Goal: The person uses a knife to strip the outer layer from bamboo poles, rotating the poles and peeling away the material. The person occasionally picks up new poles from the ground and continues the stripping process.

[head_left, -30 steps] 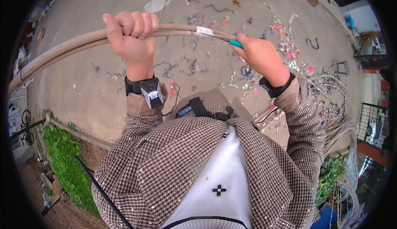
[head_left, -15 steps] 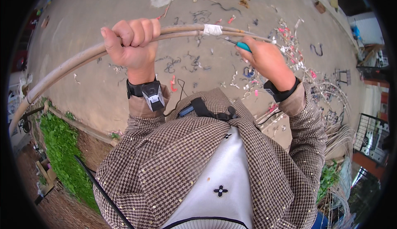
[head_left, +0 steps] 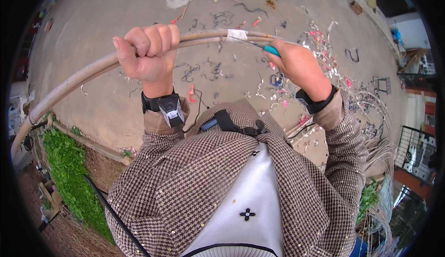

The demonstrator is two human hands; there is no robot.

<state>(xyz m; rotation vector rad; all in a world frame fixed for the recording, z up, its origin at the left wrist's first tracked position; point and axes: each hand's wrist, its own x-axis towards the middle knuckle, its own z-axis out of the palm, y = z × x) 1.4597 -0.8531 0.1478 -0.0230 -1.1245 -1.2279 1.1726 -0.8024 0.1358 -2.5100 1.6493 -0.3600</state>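
My left hand (head_left: 150, 53) is closed around a pair of long, bent, tan poles (head_left: 76, 80), which arc from the lower left across to the right. A band of white tape (head_left: 237, 35) wraps the poles to the right of that hand. In my right hand (head_left: 301, 67) is a teal-handled tool (head_left: 271, 51) with a thin metal shaft. Its shaft points left along the underside of the poles, its end close to the tape. Whether the tip touches the tape, I cannot tell. That hand sits just below the right part of the poles.
Scraps of tape and strips (head_left: 320, 39) litter the concrete floor (head_left: 139, 6), most thickly on the right. Green plants (head_left: 69, 173) grow at the lower left. A bundle of pale thin rods (head_left: 378, 157) lies at the right, near a dark metal rack (head_left: 410, 150).
The tool's shaft has shifted slightly left, nearer the tape. My left hand keeps its grip on the poles, with little other movement.
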